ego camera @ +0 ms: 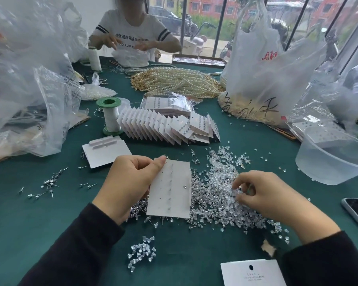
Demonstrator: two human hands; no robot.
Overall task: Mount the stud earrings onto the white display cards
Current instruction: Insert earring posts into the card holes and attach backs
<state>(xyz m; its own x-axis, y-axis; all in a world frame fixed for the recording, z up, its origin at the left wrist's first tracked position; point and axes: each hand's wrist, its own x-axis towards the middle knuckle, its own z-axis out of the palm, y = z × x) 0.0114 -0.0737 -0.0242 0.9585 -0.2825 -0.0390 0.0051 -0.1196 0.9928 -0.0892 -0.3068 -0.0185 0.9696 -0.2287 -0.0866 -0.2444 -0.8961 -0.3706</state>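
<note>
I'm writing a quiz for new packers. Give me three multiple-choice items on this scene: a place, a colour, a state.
1. The green-capped thread spool stands: A) left of the fanned row of cards; B) right of it; C) on it.
2. The table cover is: A) red; B) dark green; C) white.
3. The left hand: A) holds a white display card; B) lies flat; C) is hidden.
Key: A, the spool is at the row's left end; B, green cloth throughout; A, its thumb pinches the card's corner.
</note>
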